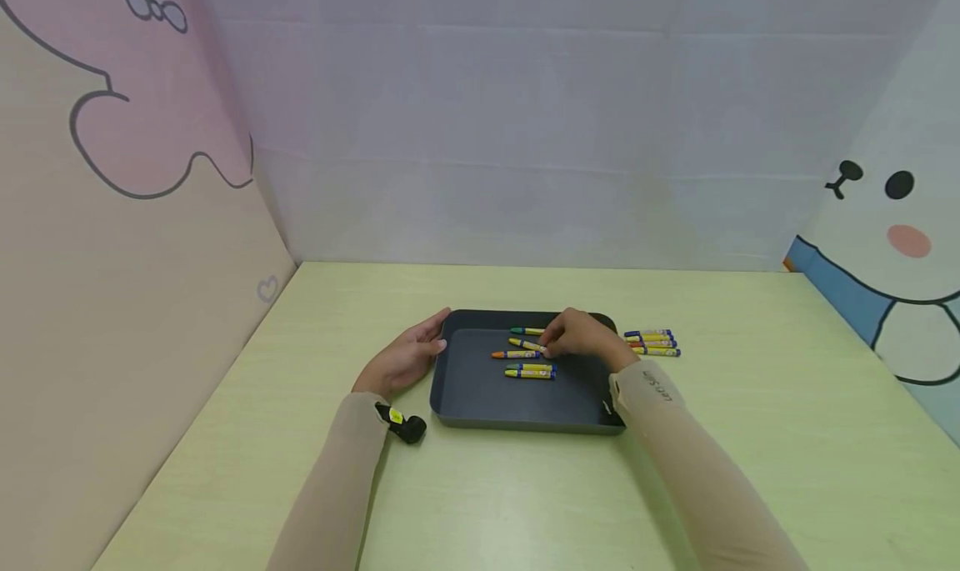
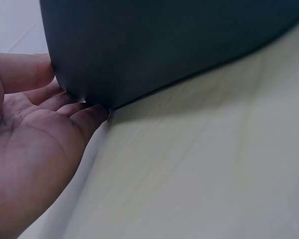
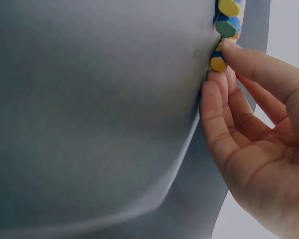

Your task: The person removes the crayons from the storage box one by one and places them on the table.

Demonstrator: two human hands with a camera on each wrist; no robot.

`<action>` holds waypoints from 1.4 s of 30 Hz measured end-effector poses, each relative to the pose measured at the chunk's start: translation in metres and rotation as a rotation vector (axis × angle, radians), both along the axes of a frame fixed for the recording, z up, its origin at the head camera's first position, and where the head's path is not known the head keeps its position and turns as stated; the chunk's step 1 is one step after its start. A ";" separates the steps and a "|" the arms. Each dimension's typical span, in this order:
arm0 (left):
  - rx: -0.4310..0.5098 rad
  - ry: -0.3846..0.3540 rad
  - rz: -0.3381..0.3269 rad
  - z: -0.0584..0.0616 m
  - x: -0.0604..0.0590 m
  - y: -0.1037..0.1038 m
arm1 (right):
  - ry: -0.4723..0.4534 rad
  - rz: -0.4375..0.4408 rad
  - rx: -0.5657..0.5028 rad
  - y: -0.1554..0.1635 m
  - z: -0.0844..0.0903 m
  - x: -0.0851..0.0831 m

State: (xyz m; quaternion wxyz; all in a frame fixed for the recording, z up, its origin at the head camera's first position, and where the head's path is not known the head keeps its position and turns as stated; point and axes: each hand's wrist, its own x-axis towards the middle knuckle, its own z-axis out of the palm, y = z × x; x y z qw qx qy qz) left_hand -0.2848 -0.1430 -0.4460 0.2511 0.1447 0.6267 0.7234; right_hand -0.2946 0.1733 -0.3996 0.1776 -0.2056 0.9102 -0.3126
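Note:
A dark grey tray (image 1: 480, 404) lies on the table with several paper-wrapped crayons in it. My left hand (image 1: 405, 358) grips its left edge, with the thumb at the rim and the fingers lower on the wall, as the left wrist view also shows. Over the tray, my right hand (image 1: 585, 338) pinches the right end of a slanted yellow crayon (image 1: 525, 344). Near it lie a green crayon (image 1: 527, 331), partly behind the hand, and an orange crayon (image 1: 513, 355). Closer to me, another green crayon (image 1: 529, 367) and a yellow one (image 1: 529, 374) lie side by side.
Right of the tray, several more crayons (image 1: 656, 343) lie grouped on the pale table (image 1: 750, 404), partly behind my right wrist. A black strap with a small round device (image 1: 408, 428) sits at my left cuff. Printed cloth walls stand at the back and sides.

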 end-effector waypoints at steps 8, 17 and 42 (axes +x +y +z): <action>0.000 0.009 -0.011 -0.001 -0.001 0.000 | 0.015 -0.007 0.010 0.002 0.001 0.001; 0.005 0.006 -0.007 -0.001 -0.001 0.000 | 0.024 -0.010 -0.003 0.002 0.009 0.003; 0.012 0.020 -0.009 -0.003 -0.001 0.000 | 0.061 -0.016 0.039 0.008 0.032 0.003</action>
